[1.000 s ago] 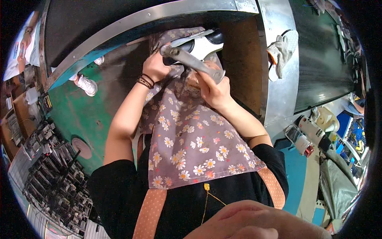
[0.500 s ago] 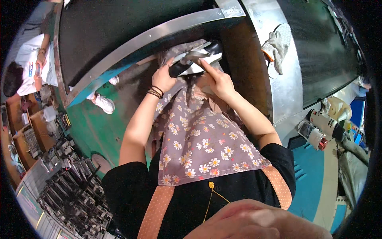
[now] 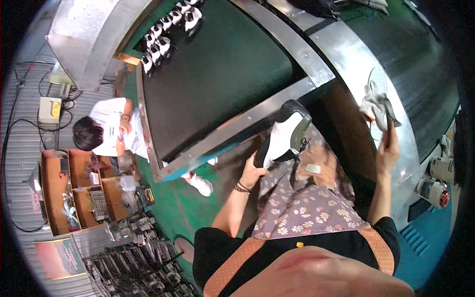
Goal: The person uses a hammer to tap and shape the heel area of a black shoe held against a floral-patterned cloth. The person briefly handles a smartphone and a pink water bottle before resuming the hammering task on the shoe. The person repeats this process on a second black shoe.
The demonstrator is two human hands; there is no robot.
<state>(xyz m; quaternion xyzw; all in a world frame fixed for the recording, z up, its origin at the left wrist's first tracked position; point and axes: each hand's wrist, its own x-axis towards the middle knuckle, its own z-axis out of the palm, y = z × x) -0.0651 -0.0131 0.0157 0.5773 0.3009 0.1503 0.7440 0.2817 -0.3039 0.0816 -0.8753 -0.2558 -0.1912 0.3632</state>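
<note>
My left hand (image 3: 254, 173) is closed around the heel end of a white, black and olive shoe (image 3: 286, 133). The shoe is held over my lap with its black toe pointing away from me and its laces toward the right. On the right, my right hand (image 3: 388, 148) reaches to the metal ledge (image 3: 346, 52). Its fingertips are closed on a dark grey curved strip (image 3: 391, 113), whose exact kind I cannot make out. The strip lies against a crumpled grey work glove (image 3: 374, 106) on the ledge. A flowered apron (image 3: 316, 210) covers my lap.
A dark conveyor belt (image 3: 222, 64) with a metal rim runs ahead, several white-and-black shoes (image 3: 161, 47) at its far end. Another person (image 3: 109, 123) stands at left beside wooden shelves (image 3: 81, 173). A clear jar (image 3: 431, 190) is at right; dark metal parts (image 3: 138, 262) stand lower left.
My right hand has moved from the shoe to the glove on the right ledge, taking the grey strip along. The shoe, in my left hand, now shows its side. The whole view has shifted.
</note>
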